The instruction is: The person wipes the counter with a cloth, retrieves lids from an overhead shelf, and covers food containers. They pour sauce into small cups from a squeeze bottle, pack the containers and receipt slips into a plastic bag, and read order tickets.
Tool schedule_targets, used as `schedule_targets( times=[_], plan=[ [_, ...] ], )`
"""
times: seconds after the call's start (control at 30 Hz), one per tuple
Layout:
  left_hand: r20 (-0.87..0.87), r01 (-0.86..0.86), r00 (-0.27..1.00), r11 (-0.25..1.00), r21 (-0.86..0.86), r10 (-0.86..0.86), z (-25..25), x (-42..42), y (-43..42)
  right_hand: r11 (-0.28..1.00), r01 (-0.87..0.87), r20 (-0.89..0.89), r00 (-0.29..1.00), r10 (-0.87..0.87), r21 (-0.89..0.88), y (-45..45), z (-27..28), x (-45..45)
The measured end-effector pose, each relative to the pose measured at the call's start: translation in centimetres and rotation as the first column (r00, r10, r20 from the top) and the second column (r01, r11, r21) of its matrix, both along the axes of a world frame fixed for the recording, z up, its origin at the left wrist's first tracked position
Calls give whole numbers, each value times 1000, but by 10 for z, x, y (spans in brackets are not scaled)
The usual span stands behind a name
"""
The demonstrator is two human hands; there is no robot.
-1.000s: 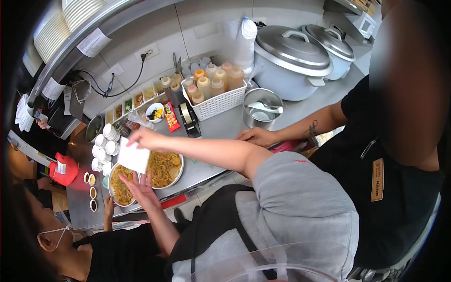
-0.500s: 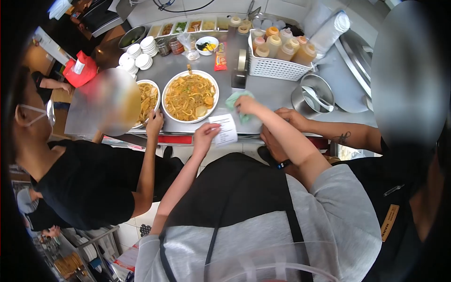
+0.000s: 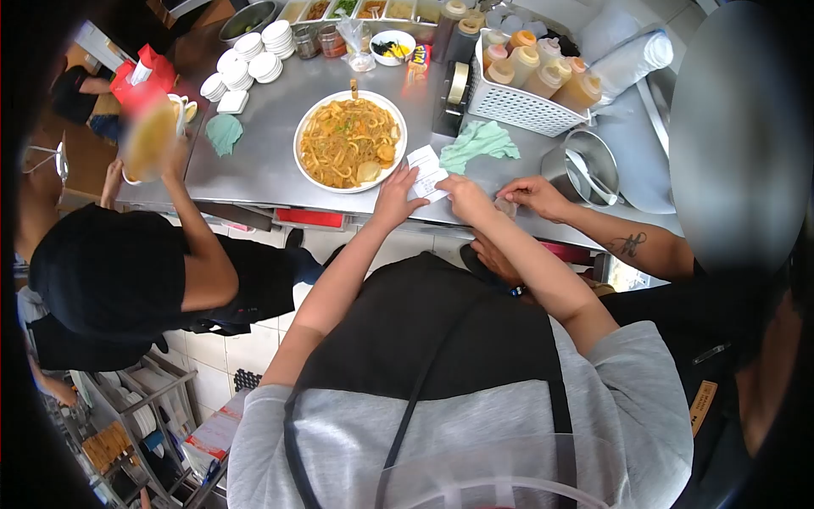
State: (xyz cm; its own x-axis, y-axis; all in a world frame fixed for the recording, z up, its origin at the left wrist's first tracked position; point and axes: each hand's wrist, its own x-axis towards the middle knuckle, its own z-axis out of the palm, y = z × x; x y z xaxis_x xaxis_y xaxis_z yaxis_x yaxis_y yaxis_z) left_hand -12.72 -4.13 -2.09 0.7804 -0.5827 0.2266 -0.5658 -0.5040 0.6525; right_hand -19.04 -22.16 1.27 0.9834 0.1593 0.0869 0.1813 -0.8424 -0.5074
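A small white printed paper slip (image 3: 426,172) lies at the counter's front edge, between my two hands. My left hand (image 3: 395,197) rests at the slip's left side, fingers apart, its fingertips by the paper. At the lower right corner of the slip, my right hand (image 3: 465,197) has its fingers pressed together on the paper. Just behind my right hand is a crumpled green cloth (image 3: 479,144). A large round white plate of noodles (image 3: 350,142) stands to the left of the slip.
A co-worker at left holds a plate of noodles (image 3: 151,140). Another co-worker's hand (image 3: 536,198) is close on my right. Behind stand a white basket of sauce bottles (image 3: 517,109), a tape dispenser (image 3: 454,95) and a metal pot (image 3: 593,153). Another green cloth (image 3: 224,134) lies left.
The slip has moved from my raised left hand down to the counter edge. My right hand has left the green cloth for the slip. The left co-worker has carried a plate leftward.
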Motion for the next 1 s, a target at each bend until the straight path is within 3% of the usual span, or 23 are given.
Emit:
schedule_targets(
  times=[0.17, 0.23, 0.33, 0.47, 0.53, 0.57, 0.6, 0.63, 0.7, 0.77, 0.83, 0.9, 1.0],
  plan=[
    [-22, 40, 999, 994, 98, -38, 4, 2, -1, 979, -21, 47, 998, 31, -201, 18, 20, -11],
    [-45, 35, 999, 995, 90, -31, 6, 1, -1, 905, -78, -28, 997, 73, -419, 28, 30, -12],
    [-59, 39, 998, 995, 90, -34, 10, 2, -1, 889, 43, 62, 998, -16, -456, 11, 28, -11],
    [-3, 24, 1000, 993, 118, -24, 7, 1, -2, 894, 44, -7, 999, -52, -447, 5, 33, -8],
    [-75, 102, 993, 992, 79, -96, 1, 6, -1, 975, 142, 106, 986, -125, -173, 4, 31, 5],
    [2, 114, 994, 993, -39, -114, -17, 9, -2, 982, 187, 79, 979, -186, -2, 0, 30, 15],
    [-114, 102, 985, 975, -197, -126, -5, 8, -2, 950, 243, 91, 960, -264, 197, -1, 35, 20],
    [-216, 83, 965, 958, -276, -146, 17, 6, 1, 927, 248, 79, 957, -280, 282, -12, 15, 35],
    [-372, 0, 912, 906, -424, -174, 46, 8, 7, 621, 155, -121, 988, -97, 768, -17, 13, 53],
    [-493, -96, 786, 716, -692, -372, 101, 5, 23, 438, 239, -258, 966, -14, 867, 11, 70, 51],
    [-478, -114, 809, 706, -699, -342, 123, 15, 42, 691, 6, 56, 996, -68, 723, 31, 94, 71],
    [-416, -188, 886, 664, -724, -204, 148, 19, 63, 887, -248, 458, 888, 47, 390, 54, 129, 96],
    [-329, -199, 940, 638, -744, -90, 168, 32, 97, 840, -424, 564, 806, 181, 337, 98, 187, 120]
  ],
)
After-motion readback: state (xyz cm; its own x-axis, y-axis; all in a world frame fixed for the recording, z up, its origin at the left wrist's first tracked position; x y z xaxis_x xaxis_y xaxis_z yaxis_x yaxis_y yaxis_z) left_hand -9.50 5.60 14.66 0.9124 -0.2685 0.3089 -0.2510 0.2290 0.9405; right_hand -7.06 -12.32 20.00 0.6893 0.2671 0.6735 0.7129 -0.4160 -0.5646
